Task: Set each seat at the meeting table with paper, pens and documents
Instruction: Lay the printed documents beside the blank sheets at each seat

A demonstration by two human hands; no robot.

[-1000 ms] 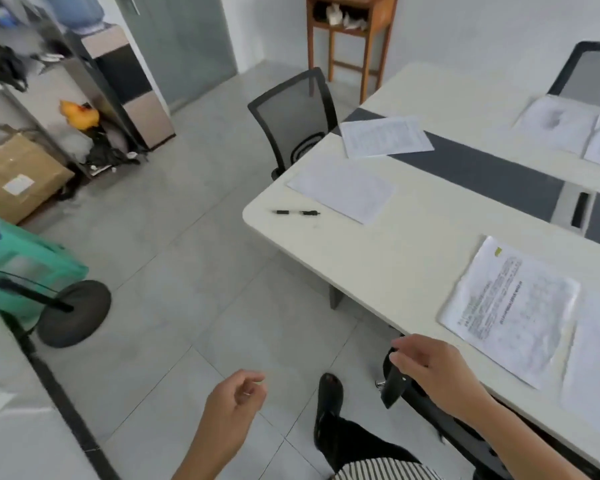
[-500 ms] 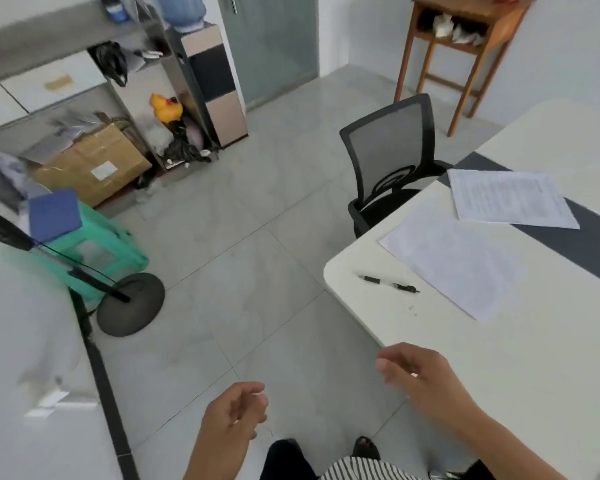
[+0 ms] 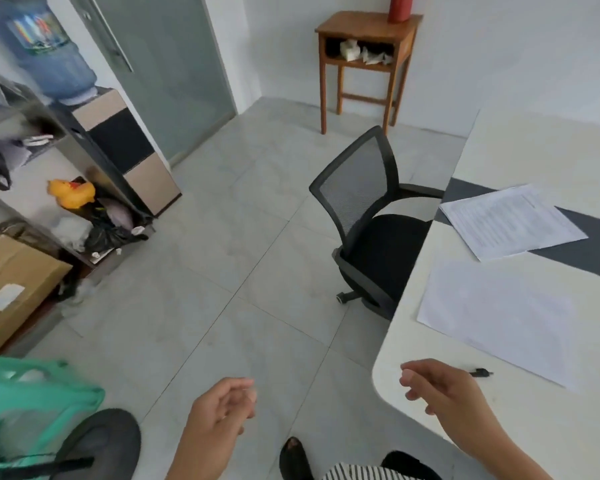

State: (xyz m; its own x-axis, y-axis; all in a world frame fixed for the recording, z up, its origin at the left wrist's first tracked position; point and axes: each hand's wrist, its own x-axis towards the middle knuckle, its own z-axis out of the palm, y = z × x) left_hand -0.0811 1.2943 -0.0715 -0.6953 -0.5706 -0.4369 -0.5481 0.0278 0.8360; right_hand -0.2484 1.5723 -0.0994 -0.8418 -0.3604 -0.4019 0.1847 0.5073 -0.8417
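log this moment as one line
left hand: empty, loosely curled | right hand: empty, over table corner | pen: on table by blank sheet | printed document: beyond sheet

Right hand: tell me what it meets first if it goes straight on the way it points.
The right hand points up-left past the table corner. The way looks free over the floor, then probably the black chair, though depth is unclear.
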